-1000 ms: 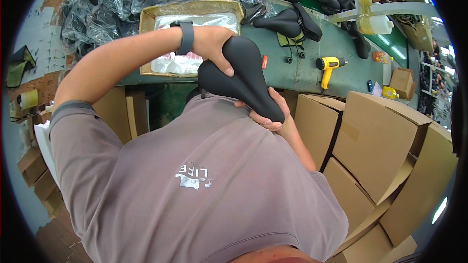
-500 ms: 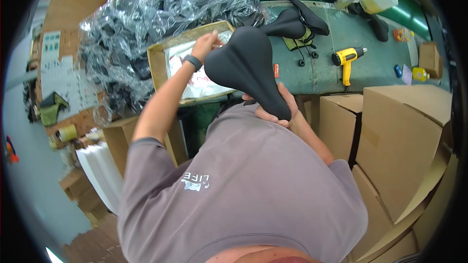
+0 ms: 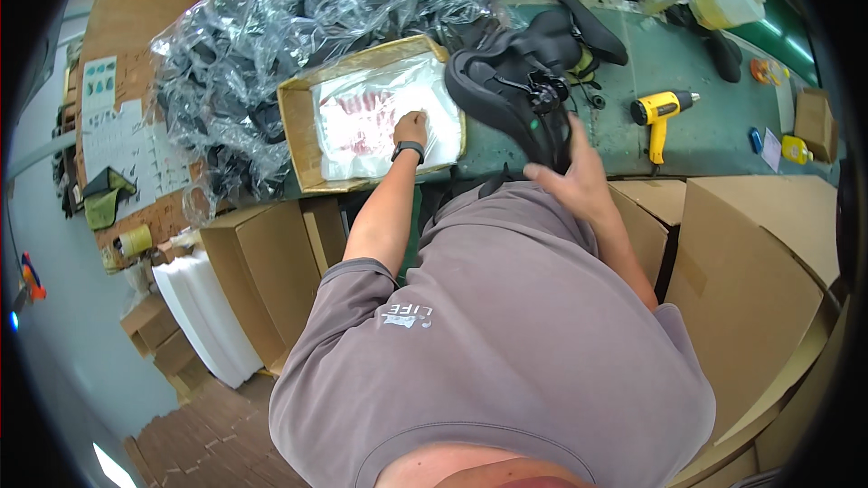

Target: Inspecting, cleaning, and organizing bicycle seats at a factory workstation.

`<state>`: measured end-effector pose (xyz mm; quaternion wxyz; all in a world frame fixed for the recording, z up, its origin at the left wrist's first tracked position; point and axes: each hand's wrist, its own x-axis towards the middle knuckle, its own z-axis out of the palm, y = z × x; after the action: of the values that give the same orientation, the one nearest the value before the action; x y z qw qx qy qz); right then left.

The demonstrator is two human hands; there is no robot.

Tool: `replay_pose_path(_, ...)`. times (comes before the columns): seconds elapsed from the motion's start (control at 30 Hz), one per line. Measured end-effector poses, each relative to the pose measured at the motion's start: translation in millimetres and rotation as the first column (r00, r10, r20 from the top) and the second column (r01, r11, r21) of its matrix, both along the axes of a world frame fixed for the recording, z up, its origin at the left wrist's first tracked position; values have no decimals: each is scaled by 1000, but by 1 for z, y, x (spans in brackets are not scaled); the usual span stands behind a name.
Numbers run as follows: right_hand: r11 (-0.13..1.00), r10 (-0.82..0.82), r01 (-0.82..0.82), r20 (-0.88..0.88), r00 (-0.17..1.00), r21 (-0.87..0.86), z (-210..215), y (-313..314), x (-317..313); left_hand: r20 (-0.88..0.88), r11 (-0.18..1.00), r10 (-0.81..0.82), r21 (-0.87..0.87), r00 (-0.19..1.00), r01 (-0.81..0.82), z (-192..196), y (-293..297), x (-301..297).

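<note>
Black saddle (image 3: 506,95) in right hand (image 3: 574,181); left hand (image 3: 411,126) touches clear bags (image 3: 371,113).

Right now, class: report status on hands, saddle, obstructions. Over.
Right hand grips black saddle, underside up. Left hand on plastic bags in cardboard tray. Nothing between them.

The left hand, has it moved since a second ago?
Yes. The left hand has left the black saddle and now rests in the cardboard tray on the clear bags, farther left.

My right hand (image 3: 579,183) grips a matt black, smooth saddle (image 3: 506,99); my left hand (image 3: 411,126) touches glossy, crinkled plastic bags (image 3: 371,117) inside a rough cardboard tray (image 3: 298,131).
</note>
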<state>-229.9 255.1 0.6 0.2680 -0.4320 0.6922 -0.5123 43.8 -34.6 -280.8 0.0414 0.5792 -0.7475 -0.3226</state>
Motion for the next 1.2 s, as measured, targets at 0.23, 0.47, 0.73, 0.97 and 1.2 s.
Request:
replay_pose_path(0.23,945,-110,-111,618,779,307,-66,-45,-29,-140,993,112,-17,984,-115,70,24,15)
replay_pose_path(0.47,891,148,-453,928,343,25,-58,-105,34,-17,934,-133,-336,991,119,197,71,29)
replay_pose_path(0.73,887,-64,-454,996,68,88,-62,-141,74,-635,744,650,645,417,-178,266,110,47)
replay_pose_path(0.97,973,33,-202,932,-361,-112,-33,-115,60,-608,666,746,685,-271,295,277,6,154)
replay_pose_path(1.2,879,397,-443,246,884,176,12,-104,41,-805,915,404,345,436,-210,338,4,37)
